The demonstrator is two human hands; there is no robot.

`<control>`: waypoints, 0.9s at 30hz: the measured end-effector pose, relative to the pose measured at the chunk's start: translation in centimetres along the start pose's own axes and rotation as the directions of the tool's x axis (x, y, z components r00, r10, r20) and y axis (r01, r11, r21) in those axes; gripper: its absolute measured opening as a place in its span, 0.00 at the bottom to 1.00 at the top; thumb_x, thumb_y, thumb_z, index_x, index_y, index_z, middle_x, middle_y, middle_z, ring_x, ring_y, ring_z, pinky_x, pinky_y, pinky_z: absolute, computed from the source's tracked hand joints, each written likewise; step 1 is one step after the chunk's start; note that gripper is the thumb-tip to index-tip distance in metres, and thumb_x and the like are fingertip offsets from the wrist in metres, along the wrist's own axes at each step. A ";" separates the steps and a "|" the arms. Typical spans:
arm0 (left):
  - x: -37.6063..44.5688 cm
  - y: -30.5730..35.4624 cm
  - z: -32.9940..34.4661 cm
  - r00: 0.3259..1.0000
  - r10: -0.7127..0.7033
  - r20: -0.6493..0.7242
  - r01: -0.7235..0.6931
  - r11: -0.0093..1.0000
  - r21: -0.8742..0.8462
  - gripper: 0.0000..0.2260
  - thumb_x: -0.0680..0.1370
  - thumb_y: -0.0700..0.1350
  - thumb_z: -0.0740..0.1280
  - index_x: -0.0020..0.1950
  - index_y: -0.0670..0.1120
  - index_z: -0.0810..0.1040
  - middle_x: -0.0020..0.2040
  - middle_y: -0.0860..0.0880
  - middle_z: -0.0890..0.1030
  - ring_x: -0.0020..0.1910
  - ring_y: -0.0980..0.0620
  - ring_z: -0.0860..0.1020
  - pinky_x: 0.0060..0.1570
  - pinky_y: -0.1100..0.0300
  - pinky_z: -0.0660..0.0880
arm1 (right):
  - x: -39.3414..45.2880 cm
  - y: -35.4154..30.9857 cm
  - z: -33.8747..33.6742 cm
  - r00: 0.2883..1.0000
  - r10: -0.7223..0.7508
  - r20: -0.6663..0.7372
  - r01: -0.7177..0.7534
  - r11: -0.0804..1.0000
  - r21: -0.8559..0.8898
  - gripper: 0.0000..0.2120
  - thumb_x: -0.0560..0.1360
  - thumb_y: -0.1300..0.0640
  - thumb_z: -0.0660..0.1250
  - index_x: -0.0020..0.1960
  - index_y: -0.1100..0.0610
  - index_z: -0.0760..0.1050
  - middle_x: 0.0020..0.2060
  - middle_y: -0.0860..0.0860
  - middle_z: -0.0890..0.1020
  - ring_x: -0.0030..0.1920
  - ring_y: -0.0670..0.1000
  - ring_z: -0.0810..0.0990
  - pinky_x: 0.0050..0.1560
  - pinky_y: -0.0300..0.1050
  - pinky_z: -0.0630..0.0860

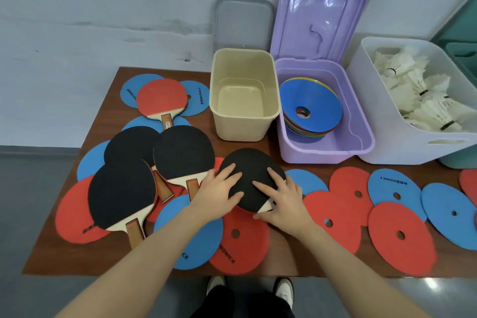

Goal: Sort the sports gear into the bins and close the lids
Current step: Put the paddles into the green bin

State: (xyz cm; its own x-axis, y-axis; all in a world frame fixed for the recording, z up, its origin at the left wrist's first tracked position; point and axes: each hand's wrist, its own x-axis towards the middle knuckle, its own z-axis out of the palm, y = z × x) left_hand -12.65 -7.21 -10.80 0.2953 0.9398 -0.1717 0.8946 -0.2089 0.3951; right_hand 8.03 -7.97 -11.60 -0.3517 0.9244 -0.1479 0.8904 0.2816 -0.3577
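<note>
Two white shoes (249,289) are standing at the near table (322,261) edge, and both bare forearms are reaching out over it. On the far left, red and blue flat discs (74,212) are lying scattered, with three black-faced paddles (121,193) overlapping on top and a red-faced paddle (161,98) resting further back. The left hand (216,192) is lying with fingers spread and nearly straight on the left side of a black paddle (251,175), thumb out. The right hand (281,200) is pressing on the paddle's right side, fingers splayed, its thumb down near the pale neck of the blade. Behind them a beige bin (244,93) is sitting open, its grey lid (244,20) leaning on the wall. Next, the purple bin (325,137) is holding a stack of coloured cones (311,108), lid (320,15) standing up. Further right, the white bin (402,147) is carrying shuttlecocks (418,90), and more discs (397,235) are lying in front.
</note>
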 end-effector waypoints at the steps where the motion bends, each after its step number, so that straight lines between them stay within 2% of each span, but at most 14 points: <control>1: -0.3 -0.3 -0.5 0.999 0.009 -0.034 -0.009 1.000 0.001 0.24 0.78 0.57 0.58 0.72 0.51 0.65 0.75 0.52 0.59 0.69 0.43 0.60 0.68 0.53 0.57 | -0.1 -0.5 0.1 0.999 0.001 -0.037 -0.001 1.000 0.010 0.39 0.62 0.36 0.73 0.70 0.39 0.65 0.75 0.52 0.58 0.71 0.64 0.56 0.66 0.61 0.57; 3: -1.1 -1.1 -1.5 0.991 -0.029 -0.130 0.031 0.999 0.017 0.26 0.76 0.60 0.51 0.70 0.50 0.70 0.73 0.50 0.64 0.70 0.43 0.62 0.65 0.48 0.60 | 0.1 -1.6 0.3 0.996 0.035 -0.088 -0.032 0.999 0.034 0.38 0.61 0.36 0.74 0.69 0.40 0.66 0.74 0.52 0.59 0.70 0.64 0.58 0.65 0.61 0.59; 5: -2.0 -2.3 -2.3 0.964 -0.147 -0.219 0.160 0.986 0.038 0.27 0.76 0.59 0.48 0.69 0.50 0.70 0.73 0.48 0.64 0.71 0.42 0.60 0.66 0.45 0.60 | 0.6 -2.5 0.4 0.989 0.101 -0.110 -0.094 0.993 0.068 0.37 0.61 0.36 0.73 0.68 0.39 0.67 0.74 0.51 0.59 0.70 0.63 0.58 0.65 0.60 0.59; 7: -2.7 -3.7 -2.6 0.930 -0.300 -0.215 0.324 0.942 0.086 0.24 0.79 0.57 0.52 0.73 0.51 0.63 0.76 0.46 0.57 0.73 0.39 0.55 0.68 0.43 0.55 | 1.0 -2.9 0.6 0.980 0.167 -0.112 -0.156 0.983 0.100 0.37 0.62 0.35 0.73 0.68 0.38 0.66 0.74 0.49 0.58 0.71 0.61 0.57 0.66 0.58 0.57; 9: -3.1 -4.8 -3.0 0.890 -0.417 -0.186 0.444 0.885 0.139 0.29 0.78 0.61 0.55 0.76 0.52 0.55 0.77 0.45 0.49 0.73 0.35 0.49 0.69 0.42 0.52 | 1.2 -3.1 0.8 0.970 0.216 -0.109 -0.204 0.973 0.110 0.36 0.63 0.35 0.72 0.69 0.37 0.64 0.75 0.48 0.56 0.71 0.59 0.56 0.67 0.57 0.55; 11: -2.7 -5.4 -3.2 0.862 -0.484 -0.151 0.505 0.847 0.165 0.36 0.74 0.67 0.55 0.76 0.54 0.47 0.77 0.43 0.43 0.72 0.31 0.47 0.69 0.40 0.50 | 1.3 -3.3 1.0 0.962 0.252 -0.106 -0.241 0.964 0.108 0.36 0.64 0.36 0.71 0.69 0.37 0.64 0.75 0.48 0.56 0.71 0.59 0.55 0.67 0.56 0.55; 15: -1.0 -6.1 -3.1 0.849 -0.522 -0.086 0.528 0.824 0.205 0.45 0.68 0.74 0.55 0.76 0.55 0.40 0.76 0.43 0.40 0.72 0.29 0.45 0.69 0.37 0.50 | 1.6 -4.3 1.5 0.945 0.307 -0.112 -0.297 0.950 0.098 0.36 0.65 0.36 0.71 0.70 0.37 0.63 0.75 0.48 0.55 0.72 0.61 0.53 0.68 0.56 0.54; 18: 0.0 -6.0 -2.5 0.836 -0.543 -0.077 0.545 0.804 0.238 0.46 0.67 0.75 0.55 0.76 0.55 0.40 0.77 0.44 0.40 0.71 0.27 0.46 0.68 0.35 0.50 | 2.0 -4.9 1.7 0.929 0.350 -0.122 -0.338 0.935 0.107 0.36 0.65 0.36 0.71 0.70 0.37 0.63 0.75 0.49 0.55 0.72 0.61 0.52 0.69 0.57 0.53; 22: -0.1 -6.4 -2.5 0.841 -0.528 -0.121 0.541 0.811 0.222 0.42 0.69 0.73 0.55 0.76 0.56 0.44 0.77 0.47 0.45 0.71 0.29 0.49 0.67 0.36 0.51 | 1.9 -5.0 2.0 0.926 0.361 -0.106 -0.355 0.932 0.071 0.36 0.66 0.36 0.70 0.70 0.38 0.62 0.75 0.49 0.54 0.73 0.61 0.52 0.69 0.57 0.53; 27: -1.4 -7.0 -3.1 0.920 -0.366 -0.138 0.387 0.905 0.177 0.40 0.68 0.71 0.61 0.75 0.56 0.55 0.76 0.51 0.54 0.71 0.32 0.49 0.68 0.40 0.51 | 1.3 -4.9 2.0 0.916 0.381 -0.126 -0.375 0.924 0.067 0.36 0.65 0.36 0.70 0.70 0.38 0.63 0.75 0.49 0.55 0.72 0.61 0.53 0.68 0.58 0.53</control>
State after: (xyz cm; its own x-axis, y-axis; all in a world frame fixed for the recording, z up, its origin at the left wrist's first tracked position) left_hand -20.37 -6.18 -10.57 -0.1020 0.9787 -0.1781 0.9833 0.1264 0.1310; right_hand 2.65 -8.65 -11.92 0.0534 0.9864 -0.1555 0.9357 -0.1038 -0.3371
